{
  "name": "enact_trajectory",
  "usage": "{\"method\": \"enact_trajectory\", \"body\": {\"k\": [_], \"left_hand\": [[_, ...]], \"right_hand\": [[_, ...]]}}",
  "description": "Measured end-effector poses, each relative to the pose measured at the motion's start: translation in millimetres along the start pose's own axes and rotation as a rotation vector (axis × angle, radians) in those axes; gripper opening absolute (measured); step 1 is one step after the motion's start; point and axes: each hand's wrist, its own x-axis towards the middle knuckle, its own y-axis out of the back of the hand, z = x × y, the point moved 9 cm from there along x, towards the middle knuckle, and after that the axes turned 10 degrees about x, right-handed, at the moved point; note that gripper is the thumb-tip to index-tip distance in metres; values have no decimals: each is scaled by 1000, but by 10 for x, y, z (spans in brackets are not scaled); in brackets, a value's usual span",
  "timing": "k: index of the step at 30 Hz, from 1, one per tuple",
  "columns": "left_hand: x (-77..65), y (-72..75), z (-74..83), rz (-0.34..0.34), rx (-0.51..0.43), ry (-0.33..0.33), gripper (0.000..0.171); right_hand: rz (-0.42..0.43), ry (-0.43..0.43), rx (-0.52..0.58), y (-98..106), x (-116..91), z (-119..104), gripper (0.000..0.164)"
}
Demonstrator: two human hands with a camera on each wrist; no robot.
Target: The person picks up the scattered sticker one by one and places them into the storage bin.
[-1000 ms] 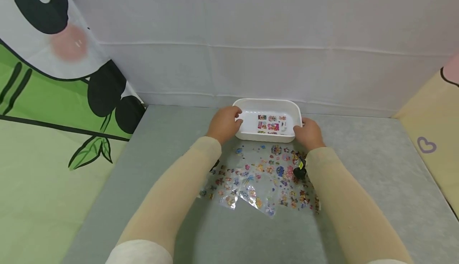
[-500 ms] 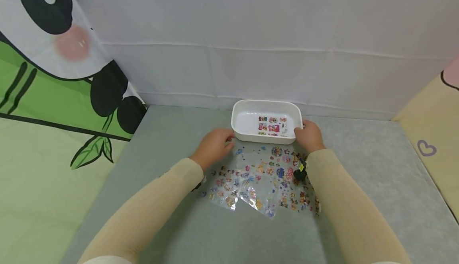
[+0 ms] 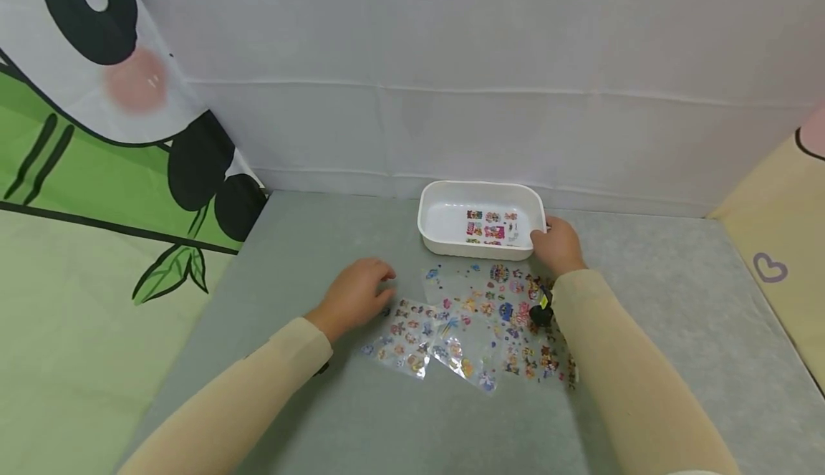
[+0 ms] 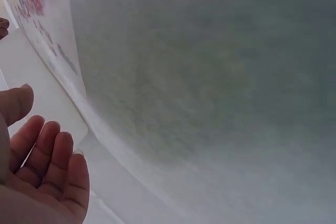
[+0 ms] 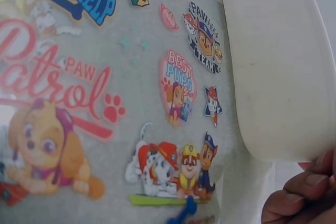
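A white rectangular tray (image 3: 441, 221) stands near the back of the table, with a sheet of small printed stickers (image 3: 493, 231) inside it. My right hand (image 3: 559, 247) grips the tray's right end; in the right wrist view the fingers (image 5: 296, 195) curl at its corner. Apart from the tray, my left hand (image 3: 358, 294) is over the table with relaxed, slightly bent fingers and nothing in them, as the left wrist view also shows. Just right of that hand lie several clear sticker sheets (image 3: 406, 342), overlapping one another in front of the tray.
Behind the grey table (image 3: 451, 435) rises a white cloth wall (image 3: 477, 131). A printed panel with cartoon shapes (image 3: 187, 339) borders the left, and a yellow panel (image 3: 773, 224) the right. A small black device (image 3: 540, 314) sits at the right wrist.
My left hand has let go of the tray's left end and moved left and toward me. The right hand has kept its grip on the tray, which has barely shifted.
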Motion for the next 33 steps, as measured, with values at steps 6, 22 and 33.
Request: {"method": "enact_trajectory", "body": {"k": [6, 22, 33], "left_hand": [[-122, 7, 4, 42, 67, -76, 30], [-185, -179, 36, -16, 183, -113, 44], [-166, -278, 43, -72, 175, -83, 45]], "right_hand": [[-2, 8, 1, -2, 13, 15, 53], [-11, 4, 1, -15, 38, 74, 54], [-13, 8, 0, -36, 76, 97, 53]]}}
